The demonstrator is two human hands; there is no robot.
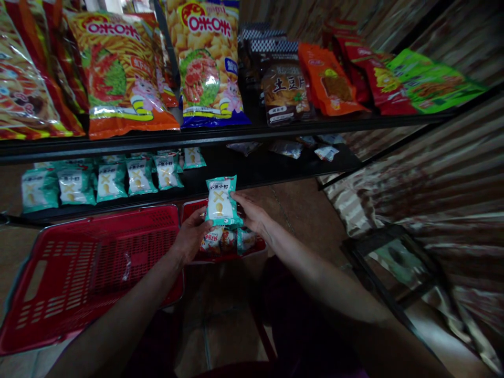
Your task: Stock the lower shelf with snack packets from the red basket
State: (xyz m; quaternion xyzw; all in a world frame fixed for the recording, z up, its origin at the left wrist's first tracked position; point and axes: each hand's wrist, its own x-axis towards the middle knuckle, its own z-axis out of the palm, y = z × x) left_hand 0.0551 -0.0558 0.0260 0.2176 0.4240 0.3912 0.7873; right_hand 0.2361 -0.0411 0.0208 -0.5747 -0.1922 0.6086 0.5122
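I had the left hand point(191, 236) and the right hand point(252, 214) closed together on a small teal plastic snack packet point(221, 202), held upright between them just below the lower black shelf point(252, 170). The left fingers also clamped a stack of similar small packets point(224, 240) beneath it. Under the hands sat a small red basket point(191, 209); a larger red plastic mesh basket point(90, 273) lay to the left. More teal packets point(106, 181) lined the lower shelf, large crisp bags point(118, 73) the upper.
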